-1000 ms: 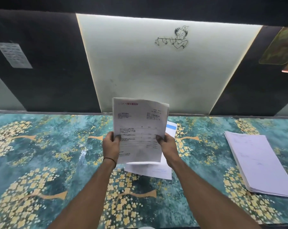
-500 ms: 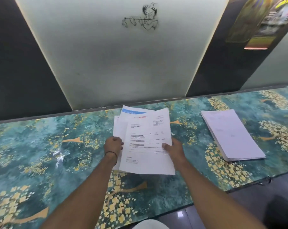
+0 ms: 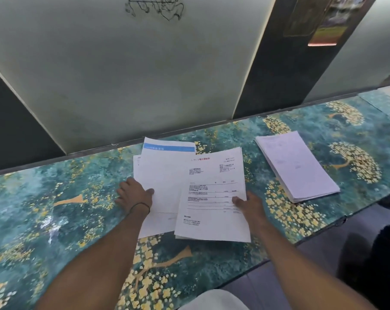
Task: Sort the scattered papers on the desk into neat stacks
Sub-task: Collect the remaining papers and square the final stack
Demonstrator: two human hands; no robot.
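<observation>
right hand (image 3: 248, 203): pinches printed sheets (image 3: 212, 198) at their right edge.
left hand (image 3: 134, 194): fingers (image 3: 123, 193) flat, pressing loose sheets (image 3: 160, 182).
neat stack (image 3: 297, 166): right of the printed sheets, nearest the right hand.

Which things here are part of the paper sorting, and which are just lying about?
Part of the job: red-headed sheet, pinched by the right hand; blue-banded sheet; plain sheet under the left hand; neat stack.
Not part of it: wall poster; line drawing on the wall.

Head cam — looks fwd and down, close over desk (image 3: 55, 220).
</observation>
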